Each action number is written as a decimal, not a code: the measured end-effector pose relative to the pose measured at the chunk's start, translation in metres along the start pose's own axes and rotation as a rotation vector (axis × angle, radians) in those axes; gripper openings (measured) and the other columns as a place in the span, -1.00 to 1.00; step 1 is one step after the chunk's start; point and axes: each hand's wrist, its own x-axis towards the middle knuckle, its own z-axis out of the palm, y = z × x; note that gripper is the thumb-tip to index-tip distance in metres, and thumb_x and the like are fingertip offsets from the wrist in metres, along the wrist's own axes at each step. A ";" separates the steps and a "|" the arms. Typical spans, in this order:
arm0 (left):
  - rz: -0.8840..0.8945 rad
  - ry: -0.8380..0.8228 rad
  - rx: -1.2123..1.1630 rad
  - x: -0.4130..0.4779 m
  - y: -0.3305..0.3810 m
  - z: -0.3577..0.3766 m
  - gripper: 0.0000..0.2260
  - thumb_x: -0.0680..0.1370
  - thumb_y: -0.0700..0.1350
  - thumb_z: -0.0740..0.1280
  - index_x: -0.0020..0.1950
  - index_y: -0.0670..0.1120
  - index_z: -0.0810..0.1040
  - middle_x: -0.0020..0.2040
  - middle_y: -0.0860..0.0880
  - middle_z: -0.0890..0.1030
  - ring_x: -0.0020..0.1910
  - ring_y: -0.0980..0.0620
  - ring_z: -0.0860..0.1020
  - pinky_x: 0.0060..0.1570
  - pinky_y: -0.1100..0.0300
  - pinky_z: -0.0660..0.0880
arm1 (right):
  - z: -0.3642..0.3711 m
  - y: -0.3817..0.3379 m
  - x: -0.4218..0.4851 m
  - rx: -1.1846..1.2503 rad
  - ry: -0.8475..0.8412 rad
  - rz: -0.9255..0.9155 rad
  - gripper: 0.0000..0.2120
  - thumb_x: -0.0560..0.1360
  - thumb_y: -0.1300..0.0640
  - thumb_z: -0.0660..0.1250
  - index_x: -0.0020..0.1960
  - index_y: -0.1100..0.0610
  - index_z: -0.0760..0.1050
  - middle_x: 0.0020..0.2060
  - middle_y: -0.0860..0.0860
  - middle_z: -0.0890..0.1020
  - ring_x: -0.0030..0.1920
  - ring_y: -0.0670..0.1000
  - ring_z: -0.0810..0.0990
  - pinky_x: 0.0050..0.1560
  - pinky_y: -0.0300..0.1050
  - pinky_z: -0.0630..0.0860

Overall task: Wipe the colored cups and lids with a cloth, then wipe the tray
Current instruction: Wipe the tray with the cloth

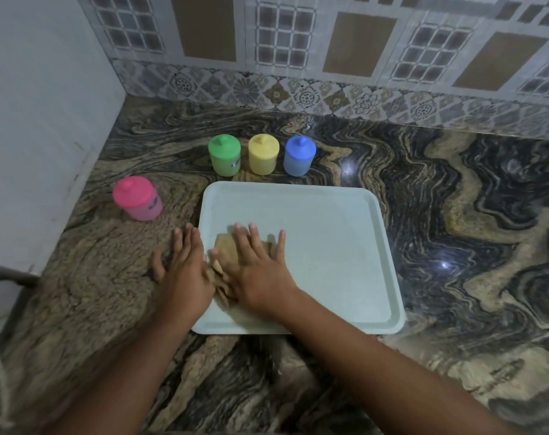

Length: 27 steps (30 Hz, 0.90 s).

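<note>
While your right hand (256, 267) presses the tan cloth (227, 246) flat, fingers spread, on the pale tray's (329, 246) near-left corner, your left hand (182, 268) lies flat on the swirled granite counter (455, 215). Lidded green (224, 155), yellow (263, 154) and blue cups (299, 156) line up behind; the pink cup (137, 198) stands left, near the tiled wall (298, 42).

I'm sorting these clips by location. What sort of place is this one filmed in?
Most likely a home kitchen counter. A polished, swirl-patterned stone countertop meets a wall of decorative patterned tiles in a corner, and household things sit on it: a pale tray and lidded plastic cups such as the green cup.
</note>
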 end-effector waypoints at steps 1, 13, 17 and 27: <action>-0.006 0.003 -0.005 -0.001 0.000 0.000 -0.44 0.58 -0.14 0.04 0.60 -0.12 0.10 0.62 -0.04 0.09 0.61 0.02 -0.04 0.48 -0.23 -0.06 | 0.007 0.003 -0.023 -0.004 0.006 -0.022 -0.40 0.59 -0.21 -0.22 0.63 -0.21 -0.08 0.63 0.16 -0.24 0.60 0.29 -0.32 0.32 0.59 -0.42; -0.023 -0.007 -0.069 -0.003 0.005 -0.004 -0.41 0.60 -0.24 0.16 0.61 -0.12 0.06 0.62 -0.02 0.09 0.61 0.00 -0.06 0.46 -0.31 -0.13 | -0.002 0.047 0.032 0.132 0.195 0.484 -0.33 0.65 -0.24 -0.15 0.66 0.03 -0.18 0.63 0.20 -0.20 0.61 0.29 -0.30 0.43 0.50 -0.37; -0.027 -0.001 -0.067 -0.001 0.003 -0.003 -0.44 0.60 -0.20 0.11 0.61 -0.12 0.07 0.62 -0.03 0.11 0.61 0.00 -0.05 0.46 -0.31 -0.13 | 0.029 0.009 -0.046 0.037 0.188 0.101 -0.36 0.64 -0.24 -0.12 0.66 -0.01 -0.03 0.65 0.12 -0.09 0.62 0.26 -0.19 0.41 0.54 -0.36; -0.042 -0.015 -0.076 -0.005 0.005 -0.004 -0.46 0.62 -0.23 0.14 0.61 -0.13 0.09 0.62 -0.01 0.08 0.61 0.04 -0.05 0.48 -0.27 -0.11 | -0.008 0.086 0.025 0.127 0.184 0.631 -0.30 0.65 -0.27 -0.16 0.66 0.07 -0.21 0.62 0.19 -0.26 0.60 0.26 -0.34 0.41 0.49 -0.44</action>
